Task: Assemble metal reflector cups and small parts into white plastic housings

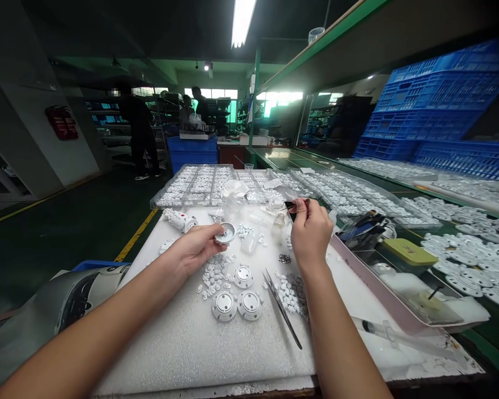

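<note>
Left grip [197,247] pinches a round white cap [225,233]; right grip [311,230] closes on a small dark part [291,206] beyond the tweezers [281,306]. Keep the cap level, steady.

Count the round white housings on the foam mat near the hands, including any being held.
4: one held in the left hand, and three on the foam mat at and. Others may be hidden among clutter.

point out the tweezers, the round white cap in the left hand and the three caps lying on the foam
tweezers [281,307], head view, mid-shaft
round white cap [226,233], head view, its open face
three caps [243,276], head view, top of the rear one
</note>
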Demonstrator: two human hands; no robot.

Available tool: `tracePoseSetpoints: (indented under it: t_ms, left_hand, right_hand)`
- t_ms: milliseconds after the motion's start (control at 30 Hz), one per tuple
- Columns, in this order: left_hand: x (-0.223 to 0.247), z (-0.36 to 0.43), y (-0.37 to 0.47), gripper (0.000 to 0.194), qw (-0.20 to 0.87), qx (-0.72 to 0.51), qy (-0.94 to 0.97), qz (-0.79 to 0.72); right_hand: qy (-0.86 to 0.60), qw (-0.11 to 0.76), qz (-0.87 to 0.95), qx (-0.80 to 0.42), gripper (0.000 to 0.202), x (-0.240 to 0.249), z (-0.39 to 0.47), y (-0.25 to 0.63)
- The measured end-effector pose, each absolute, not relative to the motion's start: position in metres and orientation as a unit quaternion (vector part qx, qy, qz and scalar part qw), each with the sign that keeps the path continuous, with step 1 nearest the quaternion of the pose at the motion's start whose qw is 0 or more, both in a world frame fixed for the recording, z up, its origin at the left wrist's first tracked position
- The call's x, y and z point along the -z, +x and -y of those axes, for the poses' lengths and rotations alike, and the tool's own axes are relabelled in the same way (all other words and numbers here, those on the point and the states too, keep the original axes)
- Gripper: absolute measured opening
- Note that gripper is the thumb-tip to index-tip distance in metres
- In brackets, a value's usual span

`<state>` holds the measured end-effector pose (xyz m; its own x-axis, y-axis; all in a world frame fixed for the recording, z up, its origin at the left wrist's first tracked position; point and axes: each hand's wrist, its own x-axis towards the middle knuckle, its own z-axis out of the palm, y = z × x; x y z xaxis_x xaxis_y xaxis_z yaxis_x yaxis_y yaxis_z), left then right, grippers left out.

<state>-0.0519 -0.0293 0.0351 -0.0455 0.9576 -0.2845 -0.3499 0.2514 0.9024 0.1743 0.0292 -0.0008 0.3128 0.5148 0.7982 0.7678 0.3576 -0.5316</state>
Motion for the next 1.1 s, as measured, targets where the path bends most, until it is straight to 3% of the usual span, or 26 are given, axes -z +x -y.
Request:
tracePoseSetpoints:
  t_ms: [300,467,567,700,767,933,1100]
  left_hand:
    - [-0.042,0.033,-0.051,0.016,0.621,-0.502,0.306,-0.518]
    - [-0.04,0.032,-0.05,0.014,0.603,-0.502,0.353,-0.51]
    - [-0.038,0.032,-0.049,0.01,0.59,-0.501,0.384,-0.504]
    - [-0.034,0.031,-0.05,0.016,0.53,-0.51,0.47,-0.488]
    - [-0.032,0.029,-0.051,0.018,0.494,-0.521,0.501,-0.483]
    - [-0.028,0.029,-0.051,0.026,0.445,-0.525,0.552,-0.471]
    - [-0.027,0.033,-0.051,0.025,0.375,-0.521,0.584,-0.497]
  right_hand:
    - [-0.587,0.521,0.612,0.097,0.028,0.018,-0.034,0.166]
    - [-0.544,0.57,0.608,0.102,0.037,0.009,-0.012,0.15]
    - [-0.483,0.601,0.636,-0.015,0.033,0.0,0.006,0.135]
    - [-0.412,0.469,0.739,-0.254,0.033,-0.006,0.026,0.115]
    - [-0.395,0.441,0.752,-0.289,0.035,-0.007,0.031,0.109]
    - [-0.395,0.497,0.677,-0.372,0.031,-0.005,0.031,0.104]
    - [-0.41,0.482,0.632,-0.448,0.035,-0.005,0.03,0.104]
